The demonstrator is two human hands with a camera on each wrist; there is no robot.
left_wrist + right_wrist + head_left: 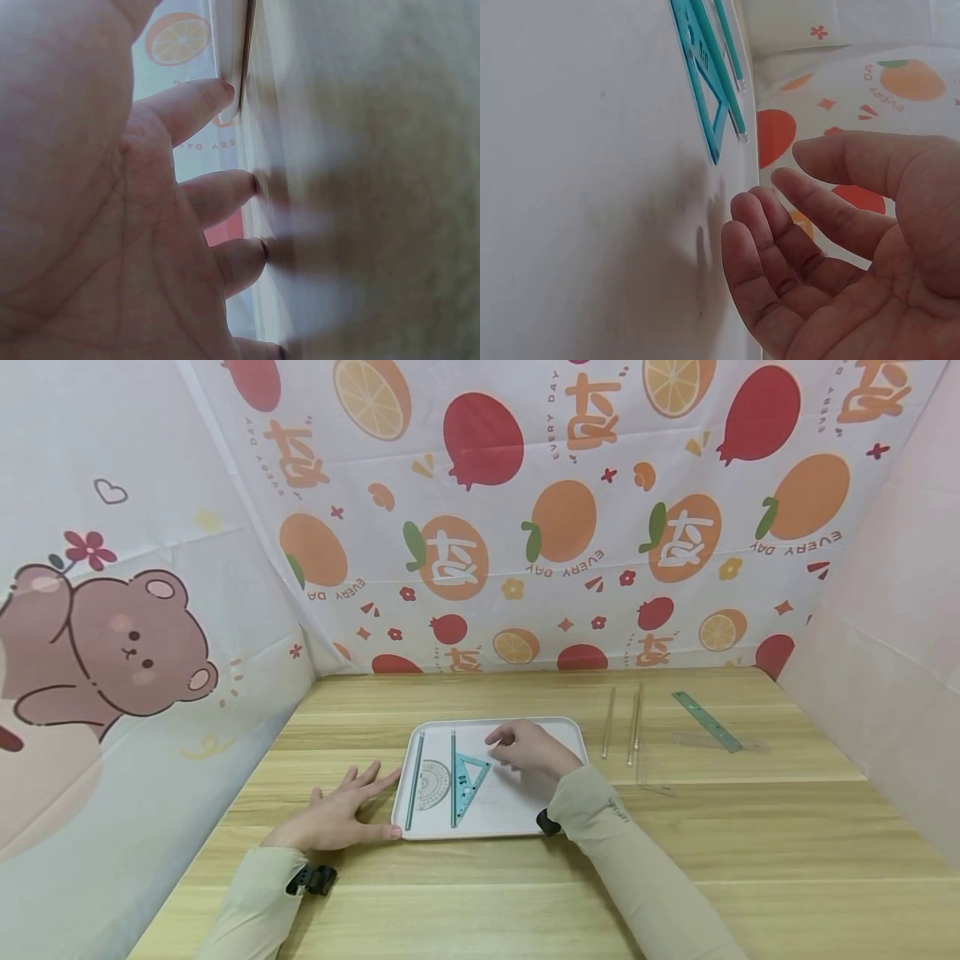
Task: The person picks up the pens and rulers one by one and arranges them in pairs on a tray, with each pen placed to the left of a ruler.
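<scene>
Steadying the white tray seems to be the left hand's part: it rests at the tray's 9 o'clock side, fingers spread apart, with thumb and index at the rim. Light, even pressure there should stop the tray from sliding without tipping it.

Over the tray, at 2 o'clock from the teal set square, the right hand holds nothing; its fingers are loosely bent, the thumb apart from the fingertips. Working well likely means lifting thin, flat pieces by an edge and keeping the right sleeve high, since a brush could skew the set square.

Counted in the tray: 2 green pencils, 1 clear protractor between them, and 1 set square just beside the right-hand pencil. Outside: 3 gold-coloured sticks at 2 o'clock, 1 green ruler beyond them, and clear plastic pieces near 3 o'clock, too faint to count.
</scene>
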